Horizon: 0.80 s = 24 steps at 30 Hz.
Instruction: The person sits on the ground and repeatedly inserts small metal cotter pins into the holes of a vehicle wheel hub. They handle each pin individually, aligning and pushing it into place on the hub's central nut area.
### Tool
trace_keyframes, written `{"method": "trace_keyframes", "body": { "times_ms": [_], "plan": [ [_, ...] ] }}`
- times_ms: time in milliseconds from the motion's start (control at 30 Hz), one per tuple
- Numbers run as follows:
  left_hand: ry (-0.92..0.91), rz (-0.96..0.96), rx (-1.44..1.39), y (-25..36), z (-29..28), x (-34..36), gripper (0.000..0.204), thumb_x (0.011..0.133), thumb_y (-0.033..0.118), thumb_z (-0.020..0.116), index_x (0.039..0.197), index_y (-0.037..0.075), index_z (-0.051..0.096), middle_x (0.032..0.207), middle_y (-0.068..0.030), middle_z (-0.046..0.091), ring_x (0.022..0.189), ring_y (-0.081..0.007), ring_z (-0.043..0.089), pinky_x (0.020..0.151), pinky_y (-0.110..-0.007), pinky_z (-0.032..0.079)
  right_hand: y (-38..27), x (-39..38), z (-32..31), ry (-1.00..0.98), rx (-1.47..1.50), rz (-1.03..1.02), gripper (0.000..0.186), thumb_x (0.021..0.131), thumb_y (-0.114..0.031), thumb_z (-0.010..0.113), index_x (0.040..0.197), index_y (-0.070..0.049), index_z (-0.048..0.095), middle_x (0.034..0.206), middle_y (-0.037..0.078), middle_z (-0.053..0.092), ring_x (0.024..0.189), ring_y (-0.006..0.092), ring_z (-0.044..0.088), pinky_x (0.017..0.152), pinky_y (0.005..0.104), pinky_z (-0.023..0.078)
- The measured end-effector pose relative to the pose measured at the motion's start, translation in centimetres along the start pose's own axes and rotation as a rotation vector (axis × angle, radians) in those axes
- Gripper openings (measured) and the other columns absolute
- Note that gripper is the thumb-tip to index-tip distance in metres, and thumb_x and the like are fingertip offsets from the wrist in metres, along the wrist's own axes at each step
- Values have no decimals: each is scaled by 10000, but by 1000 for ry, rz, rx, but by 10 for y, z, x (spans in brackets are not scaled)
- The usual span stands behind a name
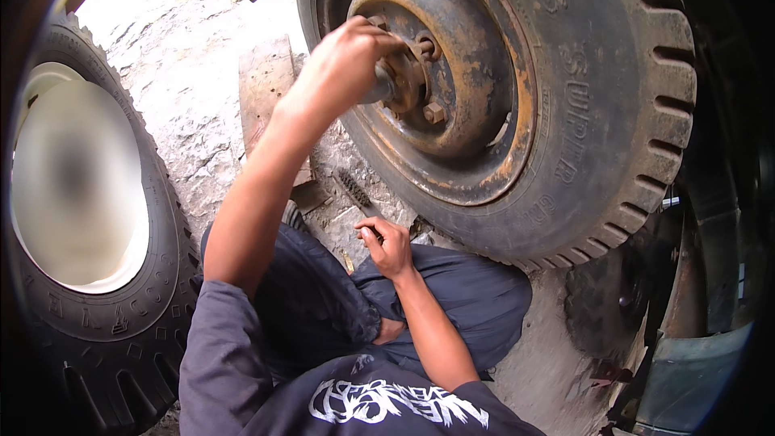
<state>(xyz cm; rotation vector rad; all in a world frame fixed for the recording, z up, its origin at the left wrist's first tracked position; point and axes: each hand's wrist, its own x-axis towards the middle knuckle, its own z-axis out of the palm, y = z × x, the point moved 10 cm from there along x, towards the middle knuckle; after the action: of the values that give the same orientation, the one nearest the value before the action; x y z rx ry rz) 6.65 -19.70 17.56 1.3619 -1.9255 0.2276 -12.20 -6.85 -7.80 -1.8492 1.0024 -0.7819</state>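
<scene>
Several bent fingers of the left hand (343, 60), grip too hidden to tell, reach over the hub (412, 85) within the rim (525, 117), the right hand (389, 249) pinches a brush (355, 189) beside the tyre's (581, 105) lower-left edge, and turning each nut (435, 113) squarely should prevent jamming.

Pale-centred wheel (81, 178) left of plank (266, 85)

Large wheel (488, 97): black tyre (593, 113), rusty rim (476, 56), standing on edge; dark bristled brush (353, 189) slanted nearby.

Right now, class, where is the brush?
In the head view, the brush sits just left of centre, held in the right hand, near the rusty wheel.
</scene>
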Motion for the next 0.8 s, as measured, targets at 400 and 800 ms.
{"method": "trace_keyframes", "body": {
  "times_ms": [400, 800],
  "plan": [
    [104, 100, -37, 16, -4, -7, 529, 695, -96, 687, 1191, 31, 820, 1157, -134, 802, 1173, -319, 697, 1104, -404, 566, -9, 4, -2, 16, 7, -36, 194, 1012, -205, 672, 1077, -59, 782, 871, 145, 764, 797, 306, 766, 715, 403, 567],
    [58, -21, -22, 4, -1, -8, 502, 810, -146, 648, 1259, 13, 806, 1224, -182, 786, 1188, -334, 710, 1082, -427, 579, -6, 6, 1, -15, -26, 22, 192, 1010, -211, 680, 1078, -69, 790, 906, 156, 772, 783, 312, 758, 699, 401, 563]
  ]
}}
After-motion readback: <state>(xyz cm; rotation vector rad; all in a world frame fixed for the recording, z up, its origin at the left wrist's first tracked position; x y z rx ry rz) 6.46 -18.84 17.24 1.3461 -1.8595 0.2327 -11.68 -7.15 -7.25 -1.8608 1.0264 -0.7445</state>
